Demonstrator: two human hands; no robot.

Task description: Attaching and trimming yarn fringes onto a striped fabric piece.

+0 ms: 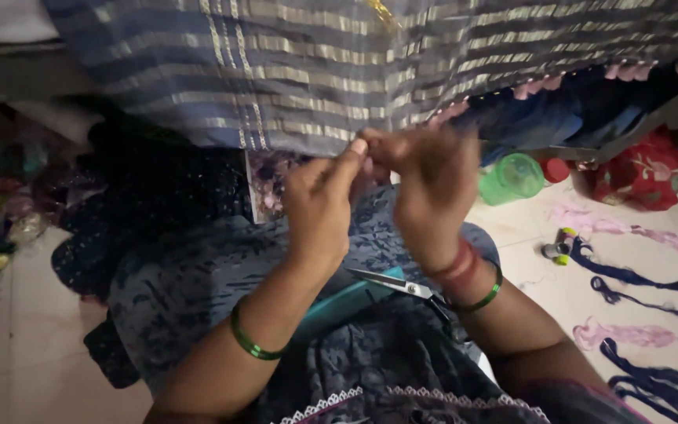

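Lap: scissors [402,286] rest at lower centre, handy.
Left hand [319,206]: I pinch the striped cloth [292,71] hem at centre.
Right hand [429,184]: fingers closed beside it, keeping the edge taut.
Floor, right: thread bundles [645,279].

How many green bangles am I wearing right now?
2. One green bangle circles the left forearm below the wrist. The other green bangle sits on the right wrist beside the red bangles. The undersides of both wrists are hidden, so thinner ones could be out of sight.
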